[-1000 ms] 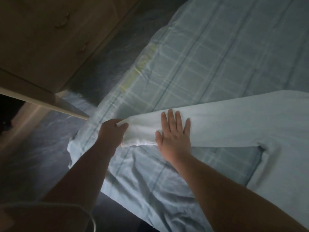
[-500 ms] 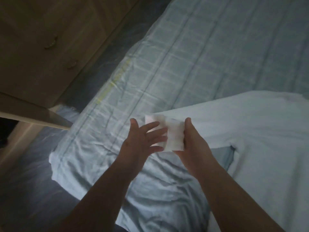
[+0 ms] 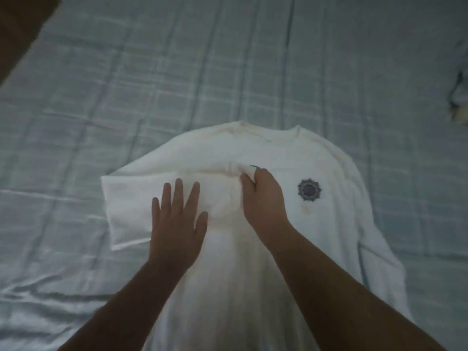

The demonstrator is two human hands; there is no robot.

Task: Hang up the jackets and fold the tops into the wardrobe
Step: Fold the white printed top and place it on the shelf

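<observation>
Here, a white top lies flat on a checked bedsheet, its left sleeve folded across the chest, the left hand pressing it flat-fingered while the right hand pinches the cuff.

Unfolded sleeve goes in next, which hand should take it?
Right, probably. The right hand is closer to the unfolded sleeve, once it drops the cuff it pinches. The left hand lies flat on the folded sleeve, holding that fold down.
</observation>
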